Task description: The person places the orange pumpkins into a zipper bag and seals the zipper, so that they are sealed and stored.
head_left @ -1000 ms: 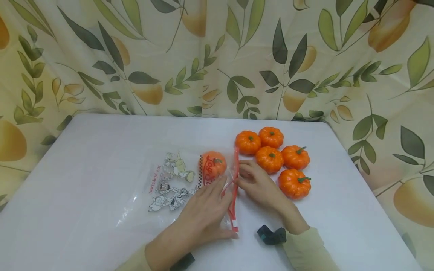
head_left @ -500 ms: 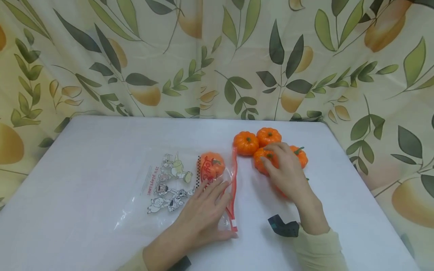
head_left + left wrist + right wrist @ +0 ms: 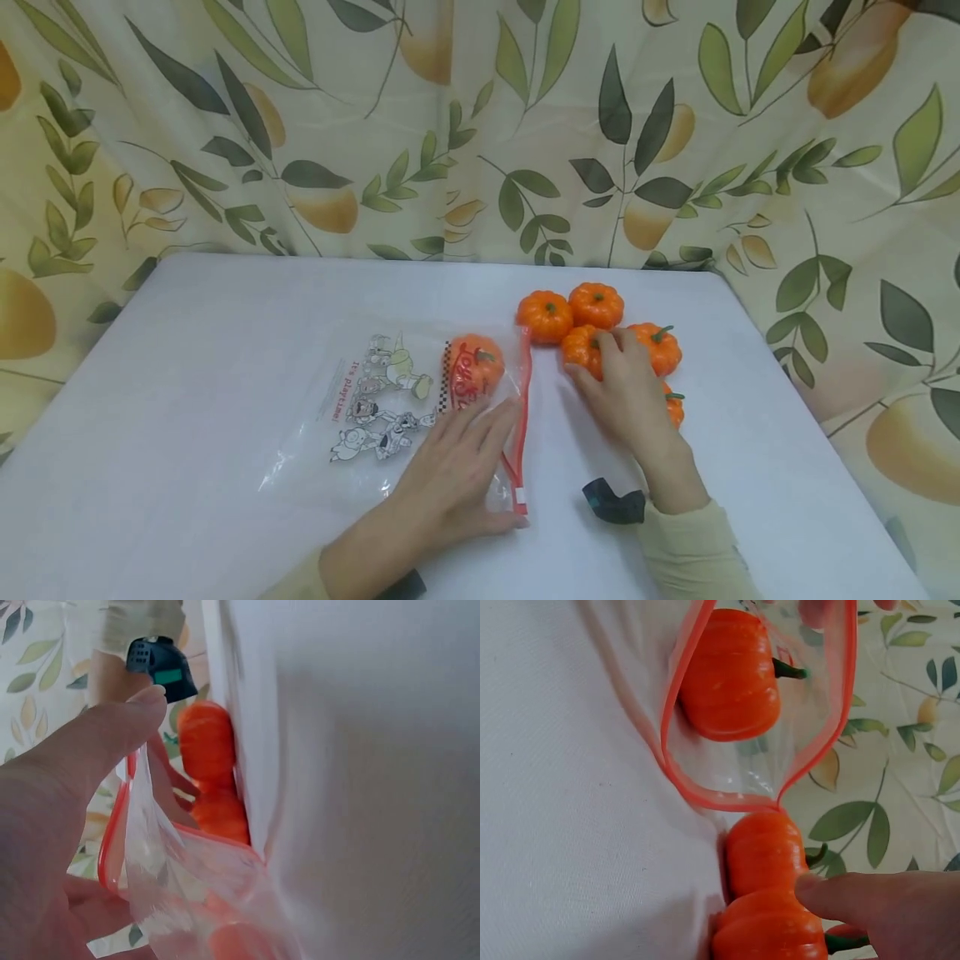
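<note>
A clear zip bag [image 3: 300, 450] with a red zip edge and printed cartoon figures lies on the table, one small orange pumpkin [image 3: 477, 367] inside. My left hand [image 3: 450, 475] rests on it near the mouth, thumb and fingers spread apart. From the right wrist, the bag's red rim [image 3: 676, 697] gapes around that pumpkin [image 3: 731, 679]. My right hand [image 3: 630, 400] grips another pumpkin [image 3: 581, 348], thumb at its near side and fingers over the top. The thumb [image 3: 840, 896] also shows in the right wrist view, and the other fingers are hidden there.
More pumpkins stand around the right hand: two behind it [image 3: 545, 317] [image 3: 596, 305], one to its right [image 3: 658, 348], and one partly covered by it [image 3: 674, 406]. A white table [image 3: 187, 375] carries everything, with a leaf-patterned cloth [image 3: 480, 133] behind.
My right hand has left the bag's red edge and moved right onto a pumpkin, its thumb now lower on the near side. The left hand has stayed on the bag.
</note>
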Demonstrator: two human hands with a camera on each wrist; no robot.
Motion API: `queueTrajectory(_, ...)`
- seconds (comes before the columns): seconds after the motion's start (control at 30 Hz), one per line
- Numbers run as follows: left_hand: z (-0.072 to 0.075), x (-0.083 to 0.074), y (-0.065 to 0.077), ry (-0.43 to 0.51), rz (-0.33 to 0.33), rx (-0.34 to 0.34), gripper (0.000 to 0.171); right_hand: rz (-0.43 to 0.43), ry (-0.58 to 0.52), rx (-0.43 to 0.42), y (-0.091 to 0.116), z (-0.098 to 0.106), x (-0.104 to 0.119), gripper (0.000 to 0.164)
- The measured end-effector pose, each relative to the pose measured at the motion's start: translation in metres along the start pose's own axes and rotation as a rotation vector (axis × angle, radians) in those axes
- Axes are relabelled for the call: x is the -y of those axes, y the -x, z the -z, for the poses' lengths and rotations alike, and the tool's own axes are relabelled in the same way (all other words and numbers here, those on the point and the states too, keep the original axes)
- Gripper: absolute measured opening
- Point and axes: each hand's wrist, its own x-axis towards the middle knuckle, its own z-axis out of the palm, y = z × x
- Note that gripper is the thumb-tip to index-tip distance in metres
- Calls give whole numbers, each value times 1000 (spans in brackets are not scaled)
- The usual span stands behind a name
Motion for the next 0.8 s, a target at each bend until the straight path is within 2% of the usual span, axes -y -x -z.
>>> queueTrajectory(0.17, 0, -2, -2, 87, 66, 40, 123, -17, -35, -6, -1, -3, -1, 55)
queueTrajectory(0.3, 0, -2, -2, 89, 103, 67, 116, -36, -57, 13, -2, -4, 0, 51)
queueTrajectory(0.43, -1, -2, -1, 64, 97, 49, 109, -33, -66, 25, -2, -3, 0, 54)
queueTrajectory(0.6, -1, -2, -1, 47, 79, 18, 108, -35, -61, 53, -3, -1, 0, 64)
queueTrajectory(0.8, -2, -3, -1, 32, 63, 13, 106, -24, -46, 73, -2, 2, -2, 63)
